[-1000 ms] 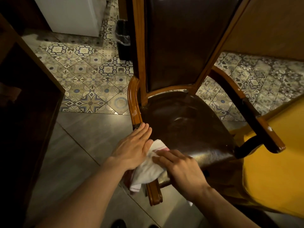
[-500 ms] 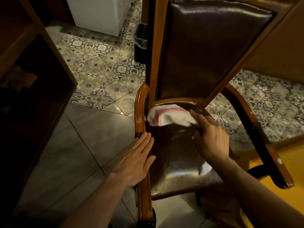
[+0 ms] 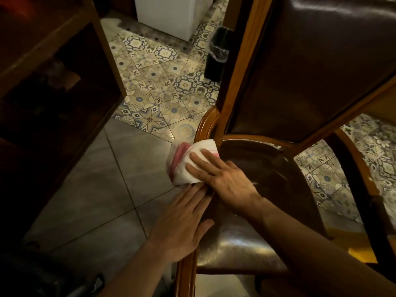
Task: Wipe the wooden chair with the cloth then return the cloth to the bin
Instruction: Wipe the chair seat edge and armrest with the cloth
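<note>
The wooden chair [image 3: 232,67] with a dark brown leather seat and backrest fills the right half of the view. A white cloth with pink stripes [image 3: 186,162] lies over the chair's left wooden armrest, near where it curves up into the back. My right hand [image 3: 222,179] presses flat on the cloth, fingers spread over it. My left hand [image 3: 184,226] rests flat and open on the same armrest just in front of the cloth, fingertips touching its lower edge.
A black bin with a plastic liner [image 3: 218,52] stands on the patterned tiles behind the chair. A dark wooden cabinet [image 3: 53,67] stands at the left. A white appliance [image 3: 171,13] is at the back. Yellow fabric [image 3: 360,249] shows at the lower right.
My right hand has carried the cloth from the front of the armrest to the back of the seat, then left onto the armrest's rear part. My left hand stayed on the armrest.
</note>
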A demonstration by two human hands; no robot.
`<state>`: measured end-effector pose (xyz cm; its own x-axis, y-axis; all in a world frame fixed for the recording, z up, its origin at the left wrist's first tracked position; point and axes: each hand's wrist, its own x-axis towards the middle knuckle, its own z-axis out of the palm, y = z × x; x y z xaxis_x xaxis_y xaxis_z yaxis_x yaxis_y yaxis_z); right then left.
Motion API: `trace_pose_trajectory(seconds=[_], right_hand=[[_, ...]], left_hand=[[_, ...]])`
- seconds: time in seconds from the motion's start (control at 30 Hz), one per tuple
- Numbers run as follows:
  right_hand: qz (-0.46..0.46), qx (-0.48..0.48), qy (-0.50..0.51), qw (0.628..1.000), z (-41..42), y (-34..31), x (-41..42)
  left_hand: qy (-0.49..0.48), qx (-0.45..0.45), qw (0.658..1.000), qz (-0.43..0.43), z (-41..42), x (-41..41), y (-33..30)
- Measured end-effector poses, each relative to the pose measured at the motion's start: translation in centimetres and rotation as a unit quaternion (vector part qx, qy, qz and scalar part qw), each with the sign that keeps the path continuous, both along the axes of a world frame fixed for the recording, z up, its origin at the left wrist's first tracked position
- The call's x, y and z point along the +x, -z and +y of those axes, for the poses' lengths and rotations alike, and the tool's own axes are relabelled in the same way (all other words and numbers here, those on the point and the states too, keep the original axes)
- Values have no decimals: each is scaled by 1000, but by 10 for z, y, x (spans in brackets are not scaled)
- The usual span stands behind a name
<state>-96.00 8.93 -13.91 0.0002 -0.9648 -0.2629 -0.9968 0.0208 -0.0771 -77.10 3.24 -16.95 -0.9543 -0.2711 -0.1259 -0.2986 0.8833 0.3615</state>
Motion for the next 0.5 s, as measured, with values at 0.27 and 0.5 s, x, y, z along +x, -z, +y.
trace_pose_trajectory(seconds=[0.27,0.5], right_hand=[[60,-9,-16,998,-28,5,-45],[75,-7,60,995,-61,7,-69]], left_hand=[[30,-5,999,27,-1,-2,8],[24,-2,1000,20,-2,-3,9]])
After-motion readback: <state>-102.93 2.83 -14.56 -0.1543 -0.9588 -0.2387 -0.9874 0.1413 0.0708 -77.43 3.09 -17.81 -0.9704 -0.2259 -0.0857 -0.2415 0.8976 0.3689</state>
